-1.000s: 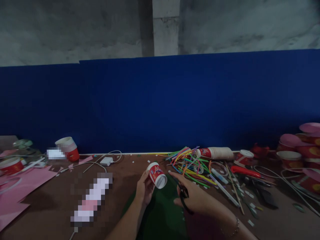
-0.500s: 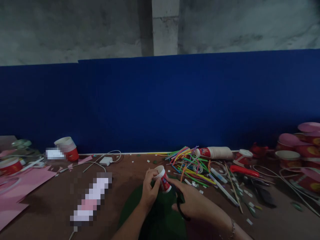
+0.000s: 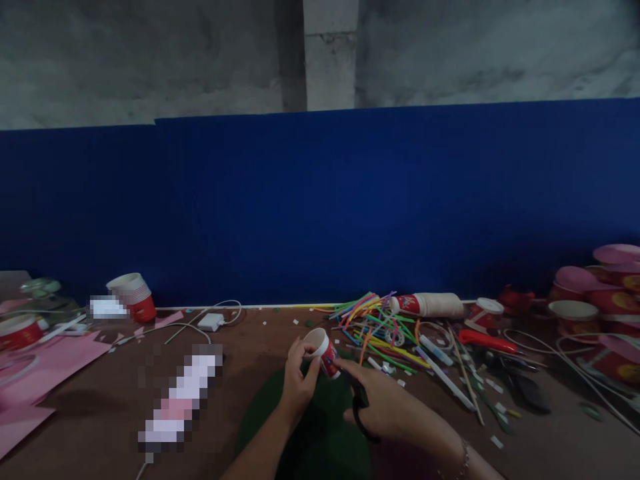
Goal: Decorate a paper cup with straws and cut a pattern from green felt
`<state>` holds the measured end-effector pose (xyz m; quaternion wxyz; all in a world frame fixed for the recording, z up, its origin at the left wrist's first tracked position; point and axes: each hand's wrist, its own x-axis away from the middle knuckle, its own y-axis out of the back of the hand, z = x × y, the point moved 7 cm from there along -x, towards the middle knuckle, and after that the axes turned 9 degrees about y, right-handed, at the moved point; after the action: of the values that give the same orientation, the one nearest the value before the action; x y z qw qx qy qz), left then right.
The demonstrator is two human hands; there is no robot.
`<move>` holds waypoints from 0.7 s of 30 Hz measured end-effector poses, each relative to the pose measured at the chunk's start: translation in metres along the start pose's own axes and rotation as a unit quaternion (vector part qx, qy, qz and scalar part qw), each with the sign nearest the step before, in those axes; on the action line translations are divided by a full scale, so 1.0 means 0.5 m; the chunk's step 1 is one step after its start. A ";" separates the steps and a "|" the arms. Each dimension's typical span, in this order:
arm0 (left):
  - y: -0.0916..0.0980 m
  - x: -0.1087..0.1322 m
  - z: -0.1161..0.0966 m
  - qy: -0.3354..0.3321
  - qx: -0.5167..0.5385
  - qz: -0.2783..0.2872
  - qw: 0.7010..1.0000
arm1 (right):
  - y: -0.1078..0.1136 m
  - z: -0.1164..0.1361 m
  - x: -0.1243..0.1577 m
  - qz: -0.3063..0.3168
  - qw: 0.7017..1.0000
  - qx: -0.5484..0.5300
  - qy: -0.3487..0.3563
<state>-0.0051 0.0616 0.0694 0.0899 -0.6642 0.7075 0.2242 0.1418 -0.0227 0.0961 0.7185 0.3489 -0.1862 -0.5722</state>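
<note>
A red and white paper cup [image 3: 329,359] is held tilted, its white rim up and to the left. My left hand [image 3: 300,373] grips it by the rim side, thumb in front and fingers behind. My right hand [image 3: 375,393] is closed on black-handled scissors [image 3: 359,413], with its index finger reaching to the cup's right side. The blades are mostly hidden at the cup. Below both hands lies a dark green round mat [image 3: 325,433] on the brown table [image 3: 240,360].
Colourful pipe cleaners [image 3: 370,327], a lying stack of cups [image 3: 435,305], pens [image 3: 445,377] and a red-handled tool [image 3: 487,341] crowd the right. Pink-topped cups [image 3: 575,287] stand far right. On the left are pink paper [image 3: 65,363], stacked cups [image 3: 137,300] and a white charger [image 3: 211,322].
The cup has tipped further left, its opening turning more toward me and its base rising slightly. My left hand has shifted a little with it; the right hand stays almost in place.
</note>
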 end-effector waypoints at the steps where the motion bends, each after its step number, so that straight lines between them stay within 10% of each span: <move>1: -0.001 0.000 0.001 0.000 0.001 0.003 1.000 | -0.001 0.000 0.000 0.000 1.000 -0.004 0.004; 13: 0.002 0.000 0.000 -0.024 -0.012 -0.039 0.999 | -0.036 -0.039 -0.018 0.006 0.915 -0.386 -0.115; 18: 0.002 -0.004 0.000 -0.010 -0.020 -0.032 0.999 | -0.016 -0.011 -0.014 -0.030 0.998 -0.055 -0.022; 21: 0.004 -0.003 0.001 0.004 -0.010 -0.031 0.999 | -0.011 0.007 -0.010 -0.050 0.993 0.101 0.031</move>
<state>-0.0068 0.0630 0.0698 0.0878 -0.6875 0.6846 0.2257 0.1344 -0.0197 0.0950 0.6555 0.4459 -0.2030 -0.5747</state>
